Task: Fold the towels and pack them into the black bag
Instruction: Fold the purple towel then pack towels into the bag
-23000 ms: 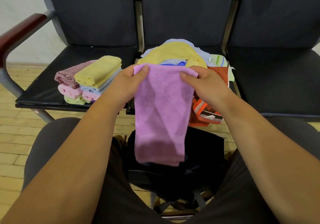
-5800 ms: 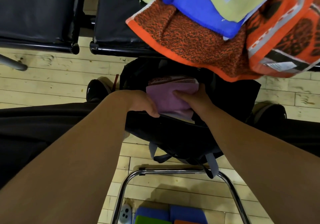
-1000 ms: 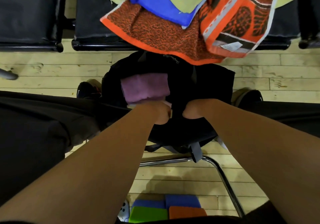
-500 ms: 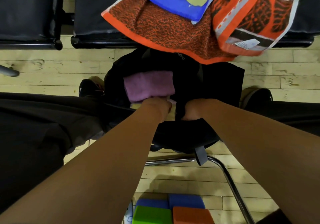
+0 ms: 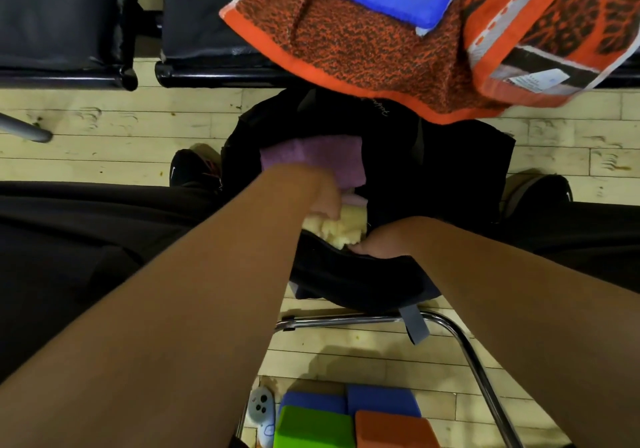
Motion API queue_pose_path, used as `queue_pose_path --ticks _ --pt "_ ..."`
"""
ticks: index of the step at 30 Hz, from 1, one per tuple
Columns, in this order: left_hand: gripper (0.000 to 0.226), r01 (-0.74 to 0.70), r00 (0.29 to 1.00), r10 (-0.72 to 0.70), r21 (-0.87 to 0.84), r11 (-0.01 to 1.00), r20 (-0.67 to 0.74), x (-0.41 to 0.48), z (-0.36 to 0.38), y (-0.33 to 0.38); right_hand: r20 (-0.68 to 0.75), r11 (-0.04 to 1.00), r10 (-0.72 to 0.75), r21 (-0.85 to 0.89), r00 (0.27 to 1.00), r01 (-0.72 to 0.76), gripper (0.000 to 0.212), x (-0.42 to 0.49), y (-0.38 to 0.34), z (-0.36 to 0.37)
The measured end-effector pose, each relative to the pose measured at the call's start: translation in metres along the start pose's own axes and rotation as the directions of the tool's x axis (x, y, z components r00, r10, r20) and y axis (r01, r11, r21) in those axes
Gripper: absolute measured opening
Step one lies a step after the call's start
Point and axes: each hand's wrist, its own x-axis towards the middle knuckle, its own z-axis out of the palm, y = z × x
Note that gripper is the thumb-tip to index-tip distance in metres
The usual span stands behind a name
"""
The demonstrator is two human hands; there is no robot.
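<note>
Your left hand (image 5: 323, 198) is blurred on the yellow towel (image 5: 348, 227). The purple towel (image 5: 311, 156) lies just beyond its fingers, both inside the bag (image 5: 443, 170). Your right hand (image 5: 377, 243) sits at the near rim with its fingers hidden, so I cannot tell either grip. An orange towel (image 5: 363, 49) overhangs the far rim.

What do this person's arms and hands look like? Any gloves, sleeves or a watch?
The left forearm and right forearm are bare to the picture's edge; no sleeves show. The left hand and right hand wear no gloves, and no watch or band shows at either wrist. Both hands are partly hidden, so rings cannot be ruled out.
</note>
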Motion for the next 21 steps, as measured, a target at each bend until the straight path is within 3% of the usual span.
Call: queue_pose_path --ticks 2,4,5,6,9,11,16,21 --pt "0.021 0.064 0.995 -0.066 -0.035 0.997 -0.076 -0.002 -0.019 0.0 0.128 0.994 0.094 0.037 0.987 -0.099 0.072 0.001 0.006 -0.002" --pt "0.025 0.256 0.947 -0.262 -0.058 0.965 -0.183 -0.012 -0.039 -0.017 0.26 0.982 0.145 0.084 0.955 -0.172 0.079 0.003 0.011 -0.003" --pt "0.032 0.293 0.915 -0.252 0.089 0.952 -0.315 -0.012 -0.038 -0.025 0.238 0.981 0.127 0.114 0.963 -0.158 0.093 0.007 0.013 -0.002" --pt "0.04 0.272 0.84 -0.278 -0.082 0.959 -0.467 -0.011 -0.046 -0.028 0.171 0.986 0.095 0.12 0.981 -0.116 0.111 0.012 0.016 0.0" --pt "0.06 0.283 0.829 -0.333 -0.176 0.943 -0.45 -0.01 -0.044 -0.037 0.002 0.992 0.077 0.095 0.997 -0.077 0.141 0.023 0.019 0.008" --pt "0.07 0.291 0.784 -0.381 -0.251 0.923 -0.49 -0.002 -0.031 -0.031 -0.017 0.994 0.101 0.047 0.995 -0.1 0.134 0.028 0.019 0.011" --pt "0.061 0.198 0.839 -0.242 -0.14 0.97 -0.487 0.011 -0.023 -0.025 -0.129 0.998 0.061 0.009 0.99 -0.06 0.114 0.042 0.017 0.013" --pt "0.082 0.148 0.895 -0.135 -0.001 0.989 -0.425 0.019 -0.028 -0.041 -0.187 0.993 0.052 0.111 0.981 -0.032 0.107 0.059 0.016 0.022"
